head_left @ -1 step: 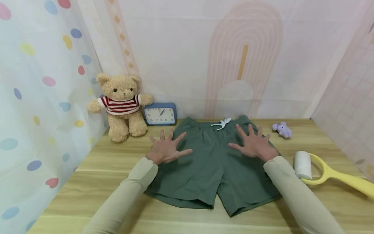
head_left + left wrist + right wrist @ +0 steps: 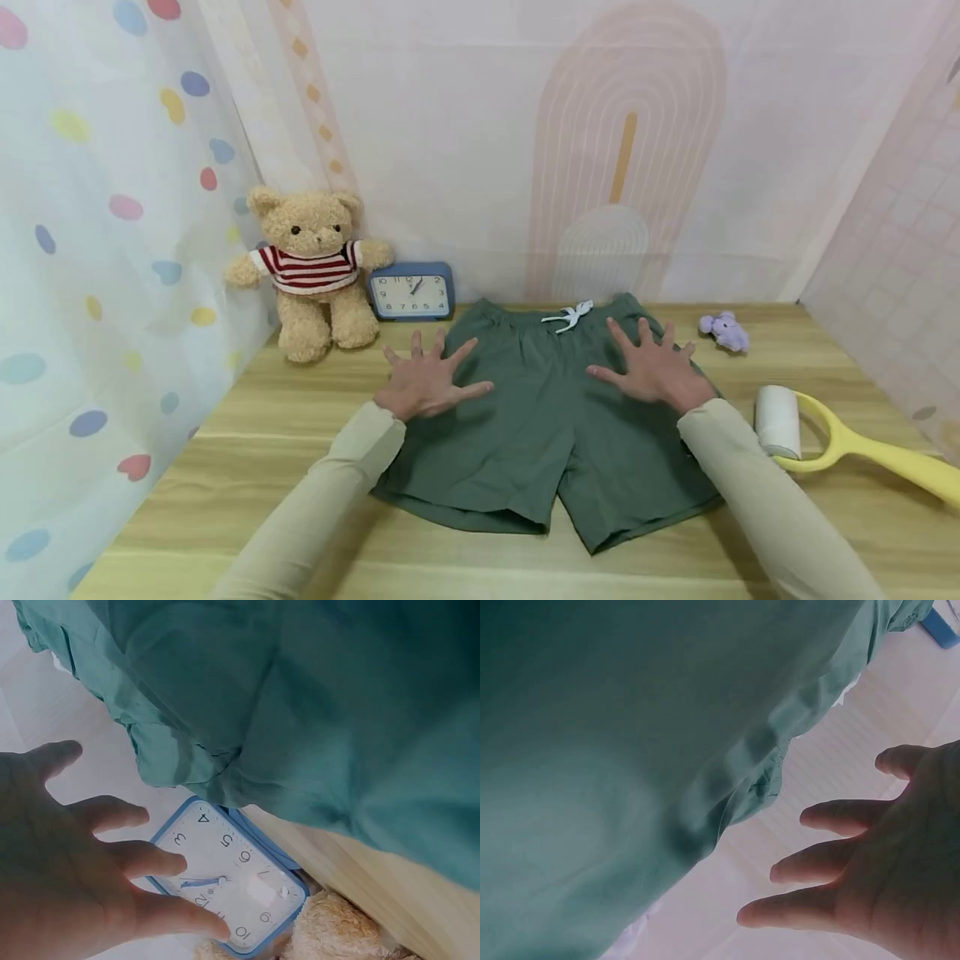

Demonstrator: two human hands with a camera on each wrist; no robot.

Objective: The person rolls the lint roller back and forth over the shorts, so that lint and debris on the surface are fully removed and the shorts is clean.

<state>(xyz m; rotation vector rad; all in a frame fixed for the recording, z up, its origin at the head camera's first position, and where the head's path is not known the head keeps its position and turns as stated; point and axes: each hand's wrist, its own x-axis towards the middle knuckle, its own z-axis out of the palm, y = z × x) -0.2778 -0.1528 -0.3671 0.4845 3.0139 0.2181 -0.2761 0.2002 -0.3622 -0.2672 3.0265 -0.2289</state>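
A pair of dark green shorts (image 2: 510, 425) lies spread flat, waistband toward the wall, with a white drawstring (image 2: 573, 317) tied at its middle. My left hand (image 2: 427, 383), fingers spread wide, is over the left side of the shorts. Over the right side is my right hand (image 2: 652, 367), spread the same way. Both hold nothing. In the left wrist view the fingers (image 2: 161, 859) show apart from the green cloth (image 2: 300, 712), with the clock behind them. A gap also shows between the right fingers (image 2: 810, 862) and the cloth (image 2: 630, 765) in the right wrist view.
A teddy bear (image 2: 318, 267) in a striped top sits at the back left beside a blue clock (image 2: 412, 292). To the right are a small purple plush toy (image 2: 726, 332) and a yellow-handled lint roller (image 2: 778, 423). Printed curtains (image 2: 450, 150) enclose the wooden table (image 2: 225, 500).
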